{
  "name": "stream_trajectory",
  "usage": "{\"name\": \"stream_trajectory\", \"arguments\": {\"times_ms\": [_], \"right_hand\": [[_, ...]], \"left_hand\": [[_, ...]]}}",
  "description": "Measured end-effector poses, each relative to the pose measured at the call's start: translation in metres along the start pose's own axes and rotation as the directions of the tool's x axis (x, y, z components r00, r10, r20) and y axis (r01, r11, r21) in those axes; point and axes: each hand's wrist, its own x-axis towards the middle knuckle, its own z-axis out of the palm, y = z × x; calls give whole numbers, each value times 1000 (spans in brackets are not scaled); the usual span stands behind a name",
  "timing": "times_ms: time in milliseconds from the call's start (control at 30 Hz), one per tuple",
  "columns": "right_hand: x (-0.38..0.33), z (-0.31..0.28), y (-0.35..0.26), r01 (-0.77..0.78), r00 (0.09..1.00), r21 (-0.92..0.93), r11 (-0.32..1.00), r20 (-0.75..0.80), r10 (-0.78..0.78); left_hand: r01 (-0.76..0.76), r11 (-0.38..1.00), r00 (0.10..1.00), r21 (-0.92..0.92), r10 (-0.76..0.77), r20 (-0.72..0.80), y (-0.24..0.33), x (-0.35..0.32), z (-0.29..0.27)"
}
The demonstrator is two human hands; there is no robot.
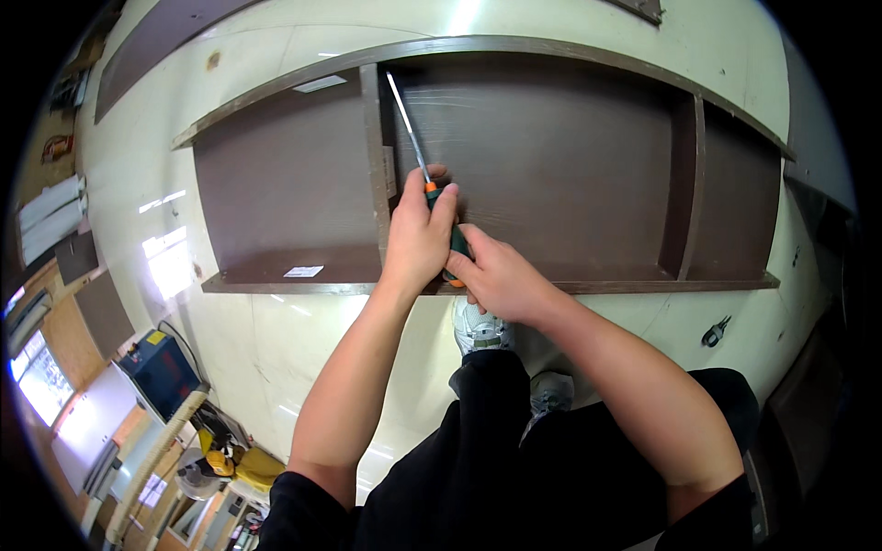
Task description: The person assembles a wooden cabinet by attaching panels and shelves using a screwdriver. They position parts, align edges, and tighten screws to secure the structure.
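Both of my hands are on one long screwdriver (410, 130) with a metal shaft and a dark green and orange handle. My left hand (421, 225) is closed round the front of the handle, by the shaft. Further back, my right hand (501, 275) grips the handle's rear end. The shaft points up and slightly left, its tip close to the far end of an upright divider (375, 156). That divider belongs to a dark brown cabinet frame (551, 165) lying on the floor with its inside facing up. Whether the tip touches a screw is too small to tell.
A second divider (694, 184) stands in the frame's right part. Pale labels (303, 272) lie on the left panel. A small dark tool (715, 331) rests on the floor at right. At left are a blue box-shaped machine (158, 372) and a yellow item (257, 468). My shoes (478, 329) are near the frame.
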Motion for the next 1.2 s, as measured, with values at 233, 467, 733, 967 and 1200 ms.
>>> {"name": "stream_trajectory", "arguments": {"times_ms": [233,467,733,967,1200], "right_hand": [[-2,-6,-2,-46,998,96,994,43,42],[0,-17,-17,-166,976,191,967,172,133],[2,-2,-5,-198,951,511,836,306,38],[-7,16,-29,-146,961,526,838,278,-7],[-3,34,-15,-54,998,286,957,5,55]], "left_hand": [[22,997,999,-74,-19,45,3,3,3],[33,989,999,147,-32,-7,14,4,0],[62,967,994,-247,-83,-76,15,-27,-8],[-4,993,984,-116,-16,-175,34,-53,-29],[-204,976,952,74,216,-217,5,-56,-27]]}}
